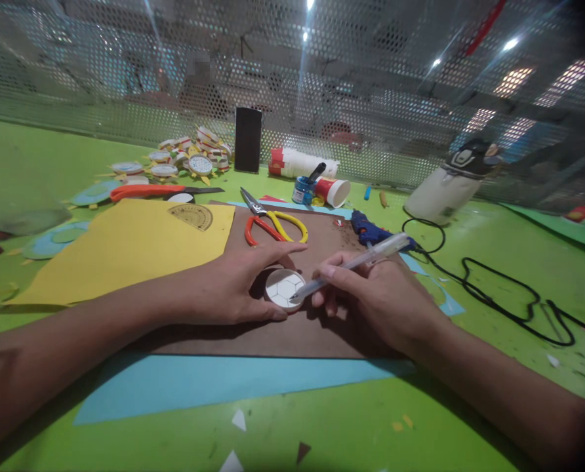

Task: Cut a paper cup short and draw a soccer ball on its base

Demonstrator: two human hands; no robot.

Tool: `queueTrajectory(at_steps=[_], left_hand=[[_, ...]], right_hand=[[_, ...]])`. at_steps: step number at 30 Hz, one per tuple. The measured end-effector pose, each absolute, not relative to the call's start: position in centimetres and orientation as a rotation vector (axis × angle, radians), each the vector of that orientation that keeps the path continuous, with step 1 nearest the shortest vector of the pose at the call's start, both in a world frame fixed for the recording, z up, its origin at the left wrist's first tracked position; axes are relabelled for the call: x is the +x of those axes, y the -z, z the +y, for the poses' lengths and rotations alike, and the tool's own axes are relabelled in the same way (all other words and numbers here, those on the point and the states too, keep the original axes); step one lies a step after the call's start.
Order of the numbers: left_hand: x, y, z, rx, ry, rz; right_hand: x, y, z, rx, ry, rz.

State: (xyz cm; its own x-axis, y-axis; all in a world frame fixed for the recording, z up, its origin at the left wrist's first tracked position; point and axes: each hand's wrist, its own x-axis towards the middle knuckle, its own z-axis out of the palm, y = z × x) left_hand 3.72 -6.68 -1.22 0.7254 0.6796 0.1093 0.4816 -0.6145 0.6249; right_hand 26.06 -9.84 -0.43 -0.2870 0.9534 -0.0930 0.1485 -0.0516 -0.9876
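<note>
My left hand (243,282) grips a small white disc (283,287) by its edge, between thumb and fingers. Dark lines on the disc form a football-like pattern of polygons. In my right hand (366,288) is a clear-barrelled pen (366,259), its tip touching the disc's face at lower right. Beneath both hands lies a brown board (273,337), on top of a light blue sheet (214,380). Scissors (273,223) with one red and one yellow handle rest on the board just beyond my left hand.
Left lie a yellow sheet (125,249), a protractor (191,215) and an orange-handled cutter (149,191). Behind are a pile of decorated discs (199,154), an upright phone (248,139), a blue jar (302,190) and paper cups (332,192). Right: a glue gun (371,229), its cable and a bottle (444,183).
</note>
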Motion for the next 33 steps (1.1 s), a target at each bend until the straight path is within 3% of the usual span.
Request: queueTrajectory(at_steps=[33], left_hand=[[4.05,0.39,-7.25,2.514,-0.616,0.857]], right_hand=[[26.41,0.51,-9.81,-1.156,-1.44,-1.339]])
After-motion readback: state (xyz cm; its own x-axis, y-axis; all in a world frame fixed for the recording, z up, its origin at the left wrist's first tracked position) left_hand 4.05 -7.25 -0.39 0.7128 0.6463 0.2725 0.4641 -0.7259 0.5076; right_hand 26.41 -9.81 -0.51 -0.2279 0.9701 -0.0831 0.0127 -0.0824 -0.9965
